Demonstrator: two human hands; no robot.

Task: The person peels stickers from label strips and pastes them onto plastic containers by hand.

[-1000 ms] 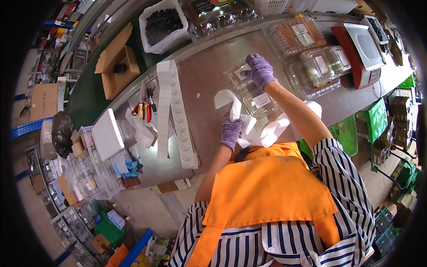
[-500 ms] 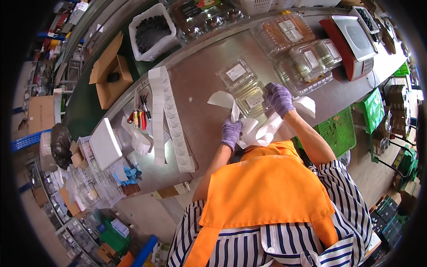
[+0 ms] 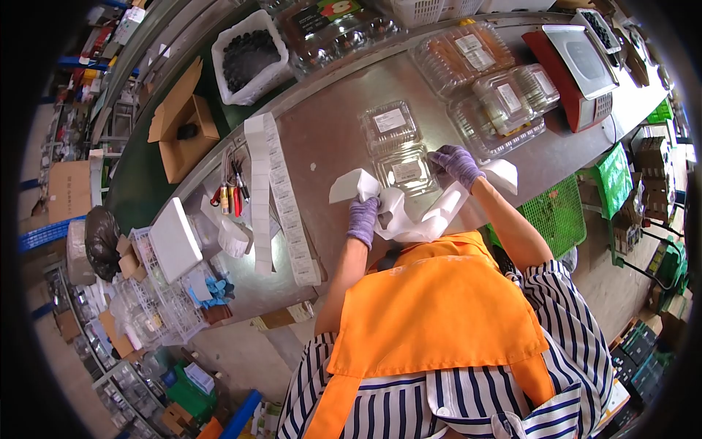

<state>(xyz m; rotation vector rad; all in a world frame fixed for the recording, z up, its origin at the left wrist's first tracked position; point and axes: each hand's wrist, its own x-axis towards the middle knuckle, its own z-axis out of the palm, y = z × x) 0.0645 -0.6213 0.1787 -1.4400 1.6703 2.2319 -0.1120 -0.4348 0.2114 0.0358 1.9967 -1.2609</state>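
My left hand (image 3: 362,218), in a purple knit glove, is closed on a long white label strip (image 3: 409,219). The strip loops toward me and runs up past my right wrist, where its other end (image 3: 501,175) curls. My right hand (image 3: 457,162), gloved alike, reaches with extended fingers to the right edge of a clear plastic clamshell box (image 3: 420,183); whether they press on it I cannot tell. A white printed label (image 3: 406,172) lies on that box's lid. Right behind it stands a second labelled clamshell box (image 3: 391,126).
Stacked clamshells with orange contents (image 3: 464,55) and a red scale (image 3: 574,73) stand at the back right. To the left lie printed label strips (image 3: 285,197), pens and tools (image 3: 232,192), and a carton (image 3: 183,135). A lined basket (image 3: 250,57) holds dark fruit.
My left hand has moved left and slightly nearer with the label strip, spreading its loop. The near clamshell has turned and shifted left, away from my right fingers, which have straightened.
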